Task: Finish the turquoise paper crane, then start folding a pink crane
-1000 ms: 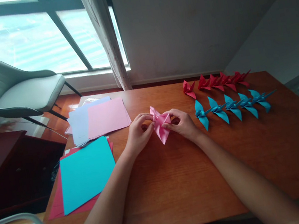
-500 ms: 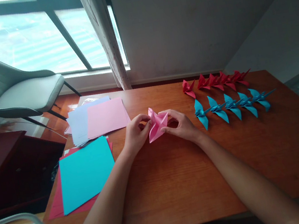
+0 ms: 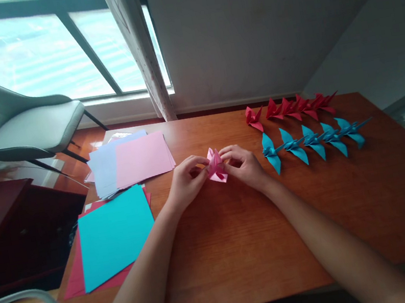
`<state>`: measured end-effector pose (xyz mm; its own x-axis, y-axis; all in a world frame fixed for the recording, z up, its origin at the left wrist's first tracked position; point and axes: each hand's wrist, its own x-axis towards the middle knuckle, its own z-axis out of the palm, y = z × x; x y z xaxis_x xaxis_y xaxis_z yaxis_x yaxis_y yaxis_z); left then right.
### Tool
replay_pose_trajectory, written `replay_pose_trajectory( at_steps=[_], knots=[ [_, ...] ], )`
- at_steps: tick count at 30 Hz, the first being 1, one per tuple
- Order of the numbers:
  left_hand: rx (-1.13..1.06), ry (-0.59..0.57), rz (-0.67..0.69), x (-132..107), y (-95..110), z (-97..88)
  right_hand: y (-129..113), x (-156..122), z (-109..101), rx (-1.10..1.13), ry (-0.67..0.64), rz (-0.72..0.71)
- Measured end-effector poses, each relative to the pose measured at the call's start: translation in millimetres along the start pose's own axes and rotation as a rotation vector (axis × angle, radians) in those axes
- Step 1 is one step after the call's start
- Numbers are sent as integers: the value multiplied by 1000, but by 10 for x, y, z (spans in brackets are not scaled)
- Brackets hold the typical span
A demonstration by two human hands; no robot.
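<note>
Between my two hands, over the middle of the table, is a folded pink paper piece (image 3: 216,167), with points standing up at its centre and flaps at its near and far ends. My left hand (image 3: 190,178) pinches its left side between thumb and fingers. On the right side, my right hand (image 3: 243,166) grips it the same way, thumb nearer to me. The fingertips cover part of the folds. Right of my right hand, a row of several blue paper cranes (image 3: 295,146) lies on the wood, with several red paper cranes (image 3: 288,108) behind it.
The wooden table (image 3: 236,259) carries pink sheets (image 3: 141,157) and pale blue sheets (image 3: 102,170) at its far left. Nearer lies a turquoise sheet (image 3: 118,238) over red sheets (image 3: 74,276). A grey chair (image 3: 35,127) stands beyond the left edge, by a window and curtain (image 3: 138,48).
The pink paper has turned in my hands. It was spread wide with slanting flaps and now looks narrower, with central points upright. Both hands still hold it in about the same place.
</note>
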<state>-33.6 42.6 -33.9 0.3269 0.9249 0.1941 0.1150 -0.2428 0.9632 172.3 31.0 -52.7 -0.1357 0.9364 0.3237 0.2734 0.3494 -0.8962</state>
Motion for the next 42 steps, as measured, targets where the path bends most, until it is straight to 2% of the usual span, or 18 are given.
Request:
replay_pose_trajectory(
  at_steps=[3,9,19,25,29,37,42],
  knots=[
    [-97,0,-14,-6,14,10,26,15,-8,120,5,11],
    [-232,-10,-82,-14,47,39,-25,35,-14,384,-13,191],
    [-254,24,-99,-3,-9,69,-31,24,37,422,52,217],
    [-240,-10,-80,-18,5,95,-38,23,47,341,15,249],
    [-217,-36,-61,-28,53,83,-31,43,40,324,88,258],
    [-174,-83,-32,-49,131,45,-21,59,25,342,146,290],
    [-193,-73,-90,-54,127,37,22,73,11,347,230,285]
  ],
)
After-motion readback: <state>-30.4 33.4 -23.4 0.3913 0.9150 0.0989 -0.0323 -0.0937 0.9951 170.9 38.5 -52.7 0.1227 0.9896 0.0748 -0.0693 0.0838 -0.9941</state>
